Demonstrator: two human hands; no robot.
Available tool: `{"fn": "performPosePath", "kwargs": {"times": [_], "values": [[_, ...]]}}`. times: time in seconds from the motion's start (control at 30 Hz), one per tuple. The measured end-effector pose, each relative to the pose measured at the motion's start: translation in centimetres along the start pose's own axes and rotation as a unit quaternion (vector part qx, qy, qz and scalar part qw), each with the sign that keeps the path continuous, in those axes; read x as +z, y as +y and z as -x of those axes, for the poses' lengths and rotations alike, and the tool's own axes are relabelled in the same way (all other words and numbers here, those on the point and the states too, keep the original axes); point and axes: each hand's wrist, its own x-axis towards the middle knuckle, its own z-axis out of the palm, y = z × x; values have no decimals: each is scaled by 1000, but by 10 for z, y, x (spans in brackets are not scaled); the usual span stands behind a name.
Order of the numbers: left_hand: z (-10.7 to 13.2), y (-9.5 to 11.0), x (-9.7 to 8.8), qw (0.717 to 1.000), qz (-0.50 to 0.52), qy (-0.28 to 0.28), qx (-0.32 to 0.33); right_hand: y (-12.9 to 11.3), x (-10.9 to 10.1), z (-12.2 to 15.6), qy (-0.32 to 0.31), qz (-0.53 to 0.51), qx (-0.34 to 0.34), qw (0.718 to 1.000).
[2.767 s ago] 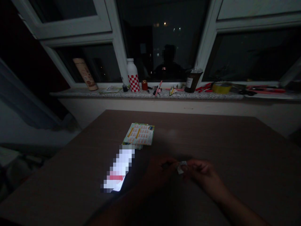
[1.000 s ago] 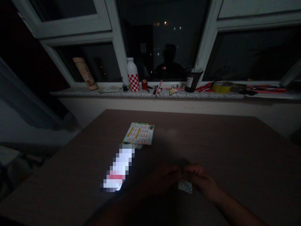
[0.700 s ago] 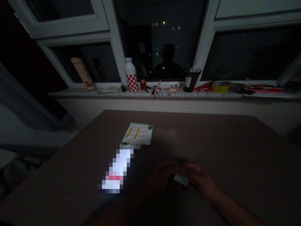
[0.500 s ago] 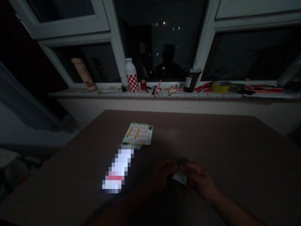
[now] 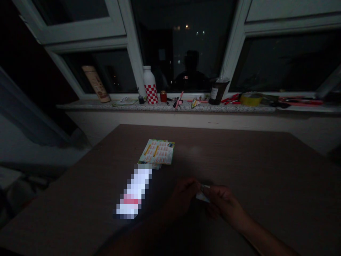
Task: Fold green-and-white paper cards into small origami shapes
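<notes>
Close together over the dark table (image 5: pixel 253 160), my left hand (image 5: pixel 183 195) and my right hand (image 5: pixel 226 204) pinch a small folded piece of paper (image 5: pixel 203 196) between them. Light-coloured parts of the paper show between the fingertips; the rest is hidden by fingers and shadow. Farther forward and to the left lies a small stack of printed paper cards (image 5: pixel 157 152), with rows of red print and yellow strips. Nearer to me than the stack is a bright, pixel-blurred oblong (image 5: pixel 134 190), with a reddish band across it.
Along the stone windowsill (image 5: pixel 119 106) behind the table stand a tan bottle (image 5: pixel 96 84), a white and red checked bottle (image 5: pixel 150 85), a small red jar (image 5: pixel 163 96) and a dark cup with a clear lid (image 5: pixel 217 92). A yellow tape roll (image 5: pixel 250 100) lies among red items.
The folded paper has turned between my fingers, and a light edge now shows above the fingertips. My hands have shifted only slightly. The stack of cards stays in place.
</notes>
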Motion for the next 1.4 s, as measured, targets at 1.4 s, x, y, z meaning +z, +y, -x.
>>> {"fn": "performPosePath", "kwargs": {"times": [1.4], "values": [[7, 11, -10, 980, -163, -86, 75, -14, -14, 5, 38, 351, -186, 917]]}}
